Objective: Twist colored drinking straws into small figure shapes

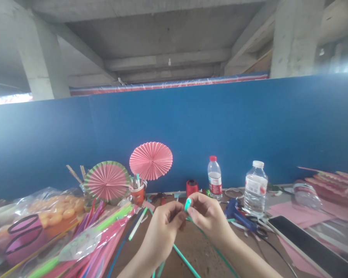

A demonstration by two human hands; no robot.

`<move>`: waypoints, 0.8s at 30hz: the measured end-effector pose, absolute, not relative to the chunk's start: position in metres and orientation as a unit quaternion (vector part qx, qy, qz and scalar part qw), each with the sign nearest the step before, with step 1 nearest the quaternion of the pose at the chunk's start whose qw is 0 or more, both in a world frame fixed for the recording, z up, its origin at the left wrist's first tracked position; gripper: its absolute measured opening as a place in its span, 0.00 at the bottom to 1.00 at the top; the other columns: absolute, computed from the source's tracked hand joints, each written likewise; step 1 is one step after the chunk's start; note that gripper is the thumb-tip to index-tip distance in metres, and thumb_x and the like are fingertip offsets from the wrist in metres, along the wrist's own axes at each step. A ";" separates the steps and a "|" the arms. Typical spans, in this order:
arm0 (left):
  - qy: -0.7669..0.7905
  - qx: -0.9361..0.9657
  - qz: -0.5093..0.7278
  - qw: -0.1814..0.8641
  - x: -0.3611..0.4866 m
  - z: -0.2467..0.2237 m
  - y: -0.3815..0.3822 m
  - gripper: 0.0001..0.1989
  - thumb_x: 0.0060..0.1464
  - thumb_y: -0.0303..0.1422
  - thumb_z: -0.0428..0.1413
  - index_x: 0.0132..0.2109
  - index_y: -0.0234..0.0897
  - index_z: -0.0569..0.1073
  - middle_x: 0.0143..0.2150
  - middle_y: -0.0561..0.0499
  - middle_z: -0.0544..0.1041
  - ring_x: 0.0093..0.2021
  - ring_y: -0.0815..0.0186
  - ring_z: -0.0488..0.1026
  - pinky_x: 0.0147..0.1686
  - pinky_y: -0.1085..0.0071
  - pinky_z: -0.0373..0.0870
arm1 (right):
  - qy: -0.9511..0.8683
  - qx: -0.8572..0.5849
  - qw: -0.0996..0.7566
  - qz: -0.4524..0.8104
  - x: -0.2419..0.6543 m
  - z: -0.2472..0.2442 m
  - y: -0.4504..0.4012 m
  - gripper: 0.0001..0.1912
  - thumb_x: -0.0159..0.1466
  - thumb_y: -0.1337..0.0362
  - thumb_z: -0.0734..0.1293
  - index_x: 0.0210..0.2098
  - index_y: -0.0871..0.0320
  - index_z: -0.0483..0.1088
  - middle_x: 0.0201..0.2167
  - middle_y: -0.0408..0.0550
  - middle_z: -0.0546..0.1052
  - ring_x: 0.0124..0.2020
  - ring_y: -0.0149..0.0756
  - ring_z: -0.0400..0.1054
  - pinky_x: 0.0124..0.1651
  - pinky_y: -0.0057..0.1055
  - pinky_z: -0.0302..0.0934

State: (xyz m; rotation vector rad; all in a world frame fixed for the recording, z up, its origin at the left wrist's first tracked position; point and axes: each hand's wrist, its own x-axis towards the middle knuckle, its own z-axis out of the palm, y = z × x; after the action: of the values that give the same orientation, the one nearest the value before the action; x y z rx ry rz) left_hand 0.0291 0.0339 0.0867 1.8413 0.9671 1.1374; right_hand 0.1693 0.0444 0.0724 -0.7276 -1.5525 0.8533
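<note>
My right hand [207, 216] pinches a small bright teal rolled or folded piece [187, 204] between thumb and fingertips. It looks like the end of a thin teal strip, though the exact kind is hard to tell. My left hand [166, 222] is closed right beside it, thumb and finger pressed together against the piece's near side. What lies between the left fingertips is hidden. Below the hands, a long teal strip [187, 260] runs toward the table's near edge, and another teal strip [220, 255] passes under my right wrist.
Behind stand two folded-paper fans, one pink [151, 160], one green-edged [106, 180], and a red pen cup [137, 195]. Two water bottles [215, 179], a blue glue gun [239, 216] with cables and a phone [310, 243] are to the right. Plastic-wrapped colourful stems [104, 239] lie left.
</note>
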 end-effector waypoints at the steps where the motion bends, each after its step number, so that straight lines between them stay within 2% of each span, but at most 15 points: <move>1: 0.373 0.714 0.447 0.390 0.029 0.087 0.034 0.11 0.52 0.36 0.50 0.27 0.34 0.70 0.20 0.55 0.63 0.24 0.70 0.60 0.26 0.76 0.54 | -0.664 -0.308 0.575 0.366 0.170 0.073 0.044 0.02 0.54 0.68 0.61 0.26 0.59 0.63 0.20 0.39 0.64 0.21 0.26 0.56 0.25 0.23 0.54; 9: 0.362 0.698 0.446 0.429 0.030 0.087 0.036 0.12 0.50 0.38 0.52 0.25 0.33 0.70 0.18 0.56 0.63 0.22 0.71 0.58 0.24 0.77 0.53 | -0.671 -0.331 0.566 0.346 0.171 0.070 0.046 0.03 0.53 0.70 0.59 0.26 0.60 0.64 0.20 0.40 0.65 0.21 0.26 0.58 0.25 0.23 0.55; 17: 0.430 0.750 0.415 0.284 0.028 0.091 0.028 0.08 0.49 0.28 0.48 0.24 0.35 0.67 0.20 0.56 0.64 0.23 0.71 0.59 0.24 0.77 0.54 | -0.677 -0.354 0.553 0.333 0.169 0.070 0.046 0.03 0.50 0.72 0.60 0.24 0.60 0.64 0.18 0.39 0.64 0.21 0.26 0.57 0.24 0.22 0.53; 24: 0.411 0.737 0.413 0.344 0.030 0.087 0.032 0.09 0.50 0.30 0.48 0.23 0.35 0.64 0.19 0.56 0.62 0.23 0.70 0.59 0.25 0.76 0.54 | -0.684 -0.337 0.553 0.336 0.171 0.070 0.047 0.05 0.51 0.72 0.59 0.24 0.60 0.65 0.19 0.39 0.65 0.21 0.26 0.56 0.24 0.23 0.52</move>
State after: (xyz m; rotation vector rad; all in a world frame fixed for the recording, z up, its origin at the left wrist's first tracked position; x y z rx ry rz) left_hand 0.0302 0.0323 0.0871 1.9143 1.0675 1.0722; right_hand 0.1710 0.0466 0.0702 -0.7976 -1.6170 0.7952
